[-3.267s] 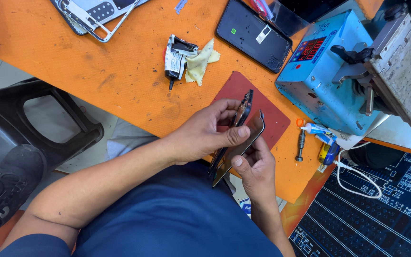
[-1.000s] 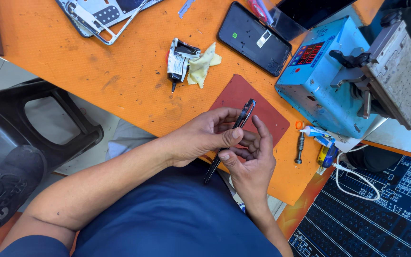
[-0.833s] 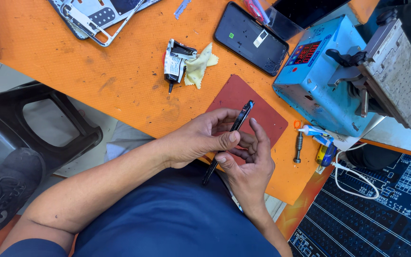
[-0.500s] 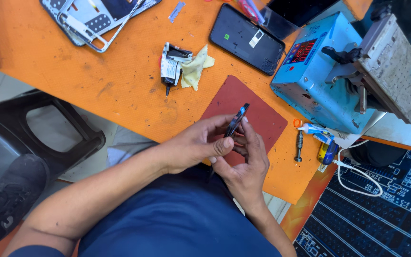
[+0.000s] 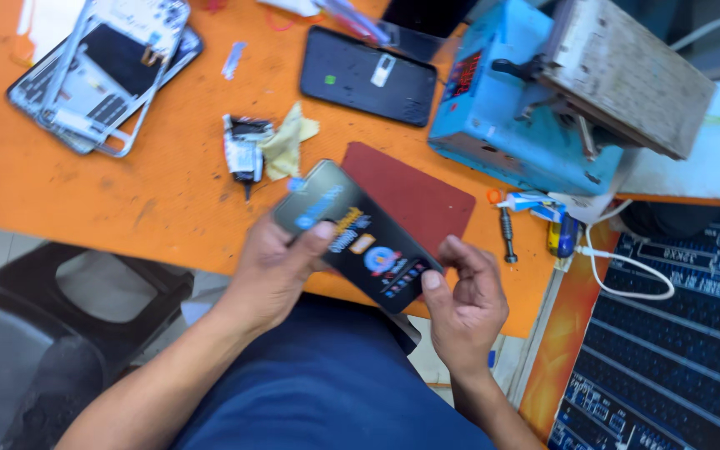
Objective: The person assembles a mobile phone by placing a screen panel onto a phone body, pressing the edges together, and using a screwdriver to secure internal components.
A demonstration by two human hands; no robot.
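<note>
- I grip a black phone screen panel (image 5: pixel 358 236) in my left hand (image 5: pixel 272 271), thumb pressed on its face, fingers closed underneath.
- My right hand (image 5: pixel 467 293) pinches its lower corner between thumb and fingers.
- The panel is flat, glossy and dark, tilted over the orange table (image 5: pixel 143 183) edge, with colourful stickers on it (details blurred).
- A dark red mat (image 5: pixel 418 196) lies just behind it.

Orange table (image 5: pixel 127 192): blue machine (image 5: pixel 518 125), dark phone (image 5: pixel 368 75), red mat (image 5: pixel 414 196), blurred phone frames (image 5: pixel 102 75), yellow cloth (image 5: pixel 285 142).
</note>
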